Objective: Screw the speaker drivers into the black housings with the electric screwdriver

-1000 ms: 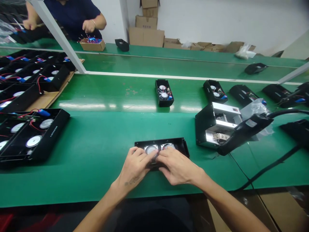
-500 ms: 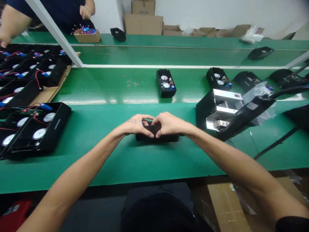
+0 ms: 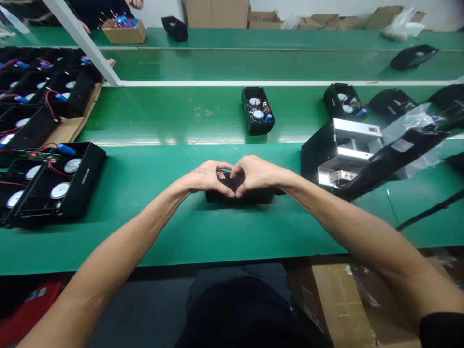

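Note:
On the green bench before me lies a black speaker housing (image 3: 250,197), mostly covered by my hands. My left hand (image 3: 208,178) grips its left part, thumb in front and fingers over the far side. From the right, my right hand (image 3: 253,175) clasps the same housing, the two thumbs nearly touching at its middle. What is inside the housing is hidden. Farther back, an open black speaker box (image 3: 257,112) with two round white-backed speakers, wires and a blue part stands on the green belt.
Several open speaker boxes (image 3: 83,179) fill the left side. A metal-fronted machine (image 3: 340,150) stands at right beside a black arm (image 3: 391,159). More black boxes (image 3: 344,102) sit behind it. A person's hand (image 3: 135,4) shows beyond the carton of blue parts (image 3: 125,34).
The camera view has tilted down and shifted slightly, so the scene sits higher. My hands keep their hold on the housing with little visible change. The other person has mostly left the view.

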The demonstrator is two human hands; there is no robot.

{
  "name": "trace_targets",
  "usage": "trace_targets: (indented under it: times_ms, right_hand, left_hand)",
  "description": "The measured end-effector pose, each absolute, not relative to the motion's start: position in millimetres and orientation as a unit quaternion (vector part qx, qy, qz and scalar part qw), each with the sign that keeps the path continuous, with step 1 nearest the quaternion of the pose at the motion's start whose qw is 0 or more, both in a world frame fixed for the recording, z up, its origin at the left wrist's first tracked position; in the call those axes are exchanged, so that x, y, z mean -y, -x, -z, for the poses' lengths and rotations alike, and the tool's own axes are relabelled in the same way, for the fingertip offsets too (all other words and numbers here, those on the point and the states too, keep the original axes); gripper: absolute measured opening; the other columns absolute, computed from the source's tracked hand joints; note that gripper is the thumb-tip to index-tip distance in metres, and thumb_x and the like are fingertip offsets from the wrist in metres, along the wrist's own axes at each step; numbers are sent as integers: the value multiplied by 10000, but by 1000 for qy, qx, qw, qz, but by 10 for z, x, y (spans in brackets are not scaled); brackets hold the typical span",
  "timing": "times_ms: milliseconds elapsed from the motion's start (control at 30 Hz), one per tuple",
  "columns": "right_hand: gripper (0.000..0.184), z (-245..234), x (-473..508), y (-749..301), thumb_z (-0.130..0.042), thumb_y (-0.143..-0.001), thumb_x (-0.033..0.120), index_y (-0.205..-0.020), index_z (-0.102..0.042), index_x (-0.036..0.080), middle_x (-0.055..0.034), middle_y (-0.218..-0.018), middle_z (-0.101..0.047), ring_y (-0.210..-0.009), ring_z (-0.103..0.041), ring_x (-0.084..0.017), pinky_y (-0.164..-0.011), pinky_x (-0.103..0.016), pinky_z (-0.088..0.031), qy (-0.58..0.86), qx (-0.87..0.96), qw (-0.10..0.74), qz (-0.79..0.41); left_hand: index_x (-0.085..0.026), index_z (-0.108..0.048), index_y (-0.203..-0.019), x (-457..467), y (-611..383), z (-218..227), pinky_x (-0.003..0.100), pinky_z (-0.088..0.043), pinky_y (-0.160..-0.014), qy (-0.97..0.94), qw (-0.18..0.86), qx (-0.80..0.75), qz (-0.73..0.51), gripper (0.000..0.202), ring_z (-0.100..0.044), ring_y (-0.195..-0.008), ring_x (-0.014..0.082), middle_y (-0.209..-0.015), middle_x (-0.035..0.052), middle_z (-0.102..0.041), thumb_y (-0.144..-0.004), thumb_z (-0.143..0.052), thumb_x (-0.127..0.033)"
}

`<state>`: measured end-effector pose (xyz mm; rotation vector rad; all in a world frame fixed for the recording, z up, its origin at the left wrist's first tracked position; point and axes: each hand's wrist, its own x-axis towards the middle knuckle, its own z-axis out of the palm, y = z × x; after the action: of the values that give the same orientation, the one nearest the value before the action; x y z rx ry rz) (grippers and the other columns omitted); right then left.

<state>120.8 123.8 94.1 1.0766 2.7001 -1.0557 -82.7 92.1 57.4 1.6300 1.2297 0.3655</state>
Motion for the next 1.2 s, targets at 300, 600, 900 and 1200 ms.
trace_targets:
  times_ms: [300,600,900,1200]
  right_hand:
    - [390,-954,-1205,-1201,-850,-617,387,-927,-785,158,-1,-658,-635,-642,-562,-160,-556,-274,-337,-331,-898,51,286]
    - [238,-926,-1267,-1094,-877,-545,295,-709,-739,190,51,-601,-571,-591,-499,-125,-521,-263,-292,-408,-832,92,364]
    - [288,-953,-1160,-1114,-879,-595,319,-810,-749,179,18,-642,-629,-636,-578,-160,-548,-267,-364,-374,-867,84,319]
    - [350,-803,-242,-2479,-685,-907,263,-1254,-637,255,-71,-1103,-636,-961,-630,-234,-855,-415,-550,-527,-654,-543,24]
  left_hand:
    - [-214,-730,-1189,-925,832,-593,227,-360,-543,-672,517,-513,-136,681,-528,-599,102,-735,-41,-657,-556,-919,-378]
    - [-219,-755,-1082,-921,811,-614,233,-363,-550,-681,504,-516,-123,592,-498,-581,94,-699,-58,-624,-538,-915,-388]
    - [-201,-737,-1019,-895,788,-601,231,-323,-514,-669,521,-514,-129,541,-494,-568,95,-673,-64,-611,-540,-922,-371]
    - [-280,-765,-904,-72,660,-217,338,-405,-733,-846,187,-456,-203,98,-636,-687,165,-766,-35,-758,-808,-782,-284]
